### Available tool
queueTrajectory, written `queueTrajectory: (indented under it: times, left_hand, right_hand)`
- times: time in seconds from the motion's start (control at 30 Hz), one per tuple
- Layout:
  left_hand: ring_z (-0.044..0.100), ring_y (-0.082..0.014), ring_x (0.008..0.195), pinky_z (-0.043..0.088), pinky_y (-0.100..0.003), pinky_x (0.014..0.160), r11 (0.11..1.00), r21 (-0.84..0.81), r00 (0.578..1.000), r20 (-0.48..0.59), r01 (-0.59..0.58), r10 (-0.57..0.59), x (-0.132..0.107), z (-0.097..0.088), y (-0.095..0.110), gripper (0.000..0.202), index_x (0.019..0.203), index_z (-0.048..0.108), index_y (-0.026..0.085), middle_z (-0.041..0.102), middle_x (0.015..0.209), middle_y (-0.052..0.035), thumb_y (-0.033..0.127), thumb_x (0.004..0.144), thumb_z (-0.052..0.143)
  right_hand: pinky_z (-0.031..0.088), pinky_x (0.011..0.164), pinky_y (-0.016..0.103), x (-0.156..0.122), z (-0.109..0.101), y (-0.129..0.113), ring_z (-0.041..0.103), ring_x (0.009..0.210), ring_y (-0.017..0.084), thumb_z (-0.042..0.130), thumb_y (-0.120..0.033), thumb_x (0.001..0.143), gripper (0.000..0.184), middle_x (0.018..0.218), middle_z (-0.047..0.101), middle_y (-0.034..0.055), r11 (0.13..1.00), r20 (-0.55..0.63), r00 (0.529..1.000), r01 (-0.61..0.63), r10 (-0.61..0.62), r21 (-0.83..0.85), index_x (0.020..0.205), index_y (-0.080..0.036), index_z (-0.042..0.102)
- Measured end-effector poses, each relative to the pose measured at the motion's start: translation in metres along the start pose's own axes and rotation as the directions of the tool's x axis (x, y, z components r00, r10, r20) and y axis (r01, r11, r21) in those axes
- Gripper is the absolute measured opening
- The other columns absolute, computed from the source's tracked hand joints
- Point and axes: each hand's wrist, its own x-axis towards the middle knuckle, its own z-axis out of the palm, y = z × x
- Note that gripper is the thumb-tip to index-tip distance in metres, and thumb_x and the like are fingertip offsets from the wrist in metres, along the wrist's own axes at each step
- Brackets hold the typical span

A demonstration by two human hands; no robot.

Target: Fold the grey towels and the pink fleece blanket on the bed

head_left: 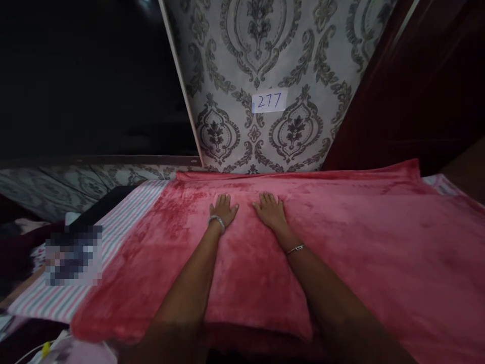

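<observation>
A red fleece blanket (pixel 359 242) lies spread over a bed. My left hand (pixel 223 208) rests flat on it near the far edge, fingers stretched out, a beaded bracelet on the wrist. My right hand (pixel 270 210) lies flat beside it, palm down, fingers apart, a thin bangle on the wrist. Both hands hold nothing and press on the blanket close together.
A striped sheet (pixel 125 217) shows under the blanket at the left. Patterned wallpaper with a paper label "277" (pixel 269 100) rises behind the bed. A dark panel (pixel 87 76) fills the upper left, dark wood (pixel 417 86) the upper right. A blurred patch (pixel 73 255) sits at the left.
</observation>
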Motion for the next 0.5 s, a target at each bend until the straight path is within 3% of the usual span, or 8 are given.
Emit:
queueTrajectory:
  times: [0.33,0.5]
  left_hand:
    - [0.014,-0.0252,0.156,0.023,-0.055,0.123,1.000,-0.021,1.000,-0.008,0.002,-0.002,-0.002,-0.001,0.001,0.067,0.160,0.026,0.019,0.019,0.168,-0.0093,0.051,0.100,0.026]
    - [0.017,-0.0273,0.155,0.024,-0.062,0.120,0.999,-0.033,1.000,0.018,-0.001,0.001,-0.004,-0.017,0.002,0.065,0.159,0.027,0.022,0.020,0.167,-0.0117,0.049,0.100,0.026]
  right_hand:
    - [0.016,0.121,0.056,-0.004,-0.005,-0.003,0.021,0.151,0.028,0.023,-0.046,0.106,0.063,0.163,0.030,0.0142,1.000,0.030,0.999,-0.024,0.024,0.014,0.157,-0.011,0.034]
    - [0.016,0.120,0.060,0.006,-0.016,-0.002,0.023,0.151,0.030,0.026,-0.045,0.103,0.066,0.162,0.030,0.0180,0.967,-0.012,0.994,-0.107,0.112,0.232,0.159,-0.010,0.029]
